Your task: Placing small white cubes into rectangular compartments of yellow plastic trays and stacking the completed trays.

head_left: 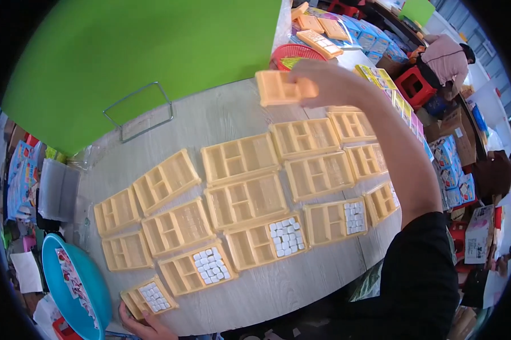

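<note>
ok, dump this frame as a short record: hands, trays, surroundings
left hand: fingers holding the edge of the near-left tray
right hand: raised, holding an orange tray above the table
table trays: rows, divided into compartments
white pieces: in several trays along the near side
left of table: teal basin
beyond right hand: red basket

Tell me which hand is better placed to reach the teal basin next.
Probably the left hand: it is at the lower-left tray, close to the teal basin. The right hand is across the table, holding a raised tray.
</note>
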The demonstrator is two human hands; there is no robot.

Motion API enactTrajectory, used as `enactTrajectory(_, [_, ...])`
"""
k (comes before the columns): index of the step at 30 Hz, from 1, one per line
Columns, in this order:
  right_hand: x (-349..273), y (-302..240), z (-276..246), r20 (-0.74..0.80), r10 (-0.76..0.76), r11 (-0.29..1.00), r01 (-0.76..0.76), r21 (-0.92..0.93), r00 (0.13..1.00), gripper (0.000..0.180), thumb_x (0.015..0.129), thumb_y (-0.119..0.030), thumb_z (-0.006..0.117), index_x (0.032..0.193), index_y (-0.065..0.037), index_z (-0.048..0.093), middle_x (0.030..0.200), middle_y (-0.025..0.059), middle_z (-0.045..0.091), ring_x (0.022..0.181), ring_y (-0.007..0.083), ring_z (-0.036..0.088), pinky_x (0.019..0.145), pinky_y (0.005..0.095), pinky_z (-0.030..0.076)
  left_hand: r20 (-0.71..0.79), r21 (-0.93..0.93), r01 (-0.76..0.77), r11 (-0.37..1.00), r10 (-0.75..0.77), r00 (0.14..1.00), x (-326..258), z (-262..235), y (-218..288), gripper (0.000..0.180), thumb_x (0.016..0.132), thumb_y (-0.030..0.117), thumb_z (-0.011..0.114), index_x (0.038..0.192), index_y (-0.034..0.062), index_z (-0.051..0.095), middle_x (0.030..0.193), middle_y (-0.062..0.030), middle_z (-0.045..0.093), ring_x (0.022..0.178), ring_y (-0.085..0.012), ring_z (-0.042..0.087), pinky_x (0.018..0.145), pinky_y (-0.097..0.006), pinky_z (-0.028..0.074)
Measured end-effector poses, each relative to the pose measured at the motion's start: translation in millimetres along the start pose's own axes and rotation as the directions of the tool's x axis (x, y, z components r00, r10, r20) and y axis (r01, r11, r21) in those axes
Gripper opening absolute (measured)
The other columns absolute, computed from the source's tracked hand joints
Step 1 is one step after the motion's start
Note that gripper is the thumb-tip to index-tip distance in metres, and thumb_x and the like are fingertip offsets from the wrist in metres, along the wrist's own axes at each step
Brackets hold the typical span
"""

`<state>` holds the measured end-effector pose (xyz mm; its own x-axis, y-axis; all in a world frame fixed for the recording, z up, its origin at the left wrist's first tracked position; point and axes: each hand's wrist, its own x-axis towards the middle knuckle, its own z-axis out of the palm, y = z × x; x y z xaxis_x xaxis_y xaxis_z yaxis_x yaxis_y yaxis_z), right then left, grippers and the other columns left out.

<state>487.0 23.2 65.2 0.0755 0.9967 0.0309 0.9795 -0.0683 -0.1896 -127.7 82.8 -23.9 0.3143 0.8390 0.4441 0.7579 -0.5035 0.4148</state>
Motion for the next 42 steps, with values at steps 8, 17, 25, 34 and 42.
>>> enactTrajectory(8, [-85.1, 39.8, -32.6, -0.118, 0.144, 0.985, -0.154, -0.073, 0.982, 0.044, 0.073, -0.011, 0.073, 0.115, -0.005, 0.060, 0.117, 0.0123, 0.062, 0.117, 0.0319, 0.057, 0.106, 0.0411, 0.044, -0.074, 0.040, 0.174, 0.984, -0.171, 0.982, -18.1, 6.7, -34.0, 0.053, 0.104, 0.023, 0.050, 0.148, -0.0043, 0.039, 0.149, -0.0259, 0.043, 0.139, -0.0428, 0.040, 0.116, -0.052, 0.032])
enactTrajectory(17, [-79.7, 69.5, -6.8, 0.061, 0.358, 0.933, -0.359, 0.006, 0.932, 0.051, 0.074, -0.012, 0.073, 0.123, -0.009, 0.059, 0.118, 0.0133, 0.063, 0.110, 0.0319, 0.061, 0.090, 0.0423, 0.053, -0.073, 0.018, 0.165, 0.986, -0.164, 0.984, -20.1, 10.6, -45.9, 0.051, 0.104, 0.015, 0.051, 0.150, -0.0007, 0.037, 0.151, -0.0238, 0.041, 0.139, -0.0388, 0.041, 0.116, -0.048, 0.034])
enactTrajectory(25, [-74.3, 54.8, -21.5, 0.249, 0.546, 0.833, -0.550, -0.063, 0.800, 0.062, 0.070, -0.014, 0.082, 0.129, -0.011, 0.061, 0.128, 0.0130, 0.064, 0.121, 0.0325, 0.061, 0.099, 0.0437, 0.050, -0.058, 0.048, 0.241, 0.969, -0.238, 0.969, -19.4, 8.2, -28.8, 0.049, 0.103, 0.011, 0.050, 0.149, -0.0014, 0.038, 0.149, -0.0231, 0.042, 0.139, -0.0377, 0.041, 0.117, -0.048, 0.032])
enactTrajectory(34, [-66.0, 63.8, -10.7, 0.299, 0.541, 0.840, -0.519, -0.156, 0.786, 0.063, 0.070, -0.015, 0.083, 0.129, -0.011, 0.061, 0.132, 0.0114, 0.064, 0.125, 0.0325, 0.059, 0.100, 0.0439, 0.050, -0.038, 0.016, 0.227, 0.974, -0.226, 0.973, -15.5, 7.3, -36.6, 0.049, 0.103, 0.011, 0.049, 0.149, -0.0022, 0.038, 0.149, -0.0236, 0.043, 0.138, -0.0382, 0.042, 0.117, -0.048, 0.032])
enactTrajectory(42, [-71.8, 23.6, -39.5, 0.027, 0.371, 0.915, -0.361, -0.182, 0.928, 0.056, 0.070, -0.017, 0.082, 0.121, -0.007, 0.061, 0.115, 0.0148, 0.062, 0.113, 0.0341, 0.060, 0.097, 0.0424, 0.049, -0.124, -0.042, 0.205, 0.978, -0.209, 0.970, -16.9, 7.3, -26.6, 0.057, 0.095, 0.019, 0.057, 0.144, -0.0058, 0.041, 0.141, -0.0297, 0.046, 0.131, -0.0477, 0.043, 0.112, -0.055, 0.032])
